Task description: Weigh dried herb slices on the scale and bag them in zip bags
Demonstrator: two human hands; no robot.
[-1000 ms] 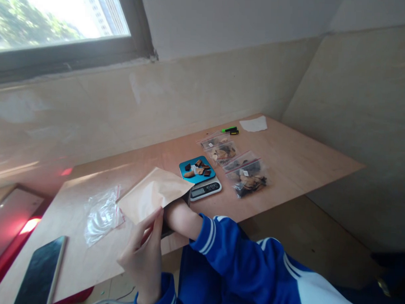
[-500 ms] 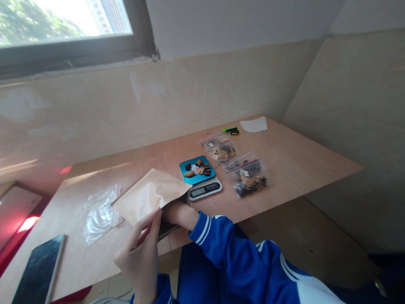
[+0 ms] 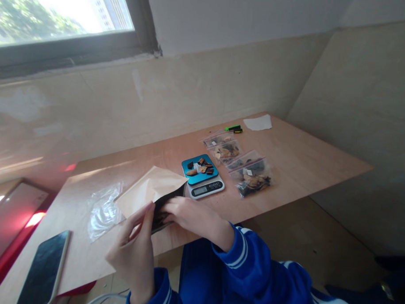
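My left hand (image 3: 132, 251) pinches the near edge of a tan paper pouch (image 3: 148, 192) with a dark lining, held open just above the table's front edge. My right hand (image 3: 187, 213) is at the pouch mouth, its fingertips still inside the opening; what they hold is hidden. Just behind the pouch stands a small digital scale (image 3: 203, 178) with a blue platform carrying several dark and tan pieces.
The wooden table (image 3: 288, 159) holds clear zip bags of dried pieces (image 3: 251, 176), another bag pair (image 3: 224, 146), an empty clear bag (image 3: 102, 208), a phone (image 3: 44, 270) at the near left, a green-and-black marker (image 3: 234, 128) and a white paper (image 3: 258, 123). Walls close the back and right.
My right hand has drawn back out of the pouch: the forearm was deep inside before, now only the fingertips are at the mouth. The left hand dropped slightly with the pouch.
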